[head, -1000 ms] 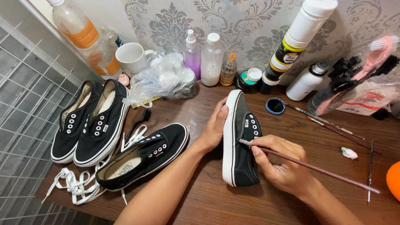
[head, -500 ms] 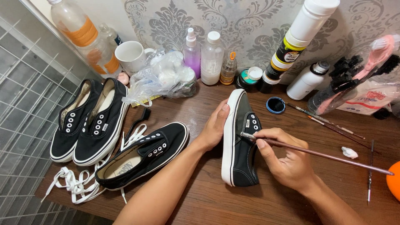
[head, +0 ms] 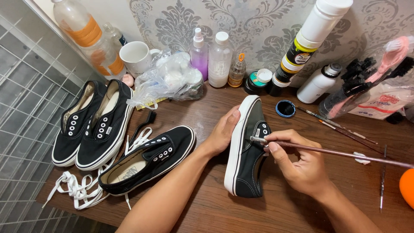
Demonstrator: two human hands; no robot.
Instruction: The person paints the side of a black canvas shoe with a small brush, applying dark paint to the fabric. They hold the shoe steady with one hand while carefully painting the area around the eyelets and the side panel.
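1. The left hand (head: 222, 133) wraps the white sole of a black shoe (head: 246, 159), its grip curled shut around the sole edge with the thumb on top near the toe.
2. The shoe stands tipped on its side near the middle of the wooden surface (head: 241, 211), sole toward the left hand and eyelets toward the right hand.
3. The right hand (head: 302, 166) pinches a long thin brush (head: 336, 152) between thumb and fingers; the grip is pressed together on the handle.
4. The brush tip touches the shoe's upper just beside the eyelets, and the handle runs off to the right.
5. A third black shoe (head: 148, 157) lies unlaced to the left, with white laces (head: 77, 190) bunched beside it.
6. A pair of shoes (head: 92, 123) sits side by side at the far left edge.
7. A small open blue-rimmed tin (head: 285, 108) lies just beyond the held shoe's toe.
8. Bottles (head: 220, 60), a white mug (head: 136, 58) and a crumpled plastic bag (head: 168, 82) line the back wall.
9. Spare brushes (head: 336, 127) lie on the surface to the right.
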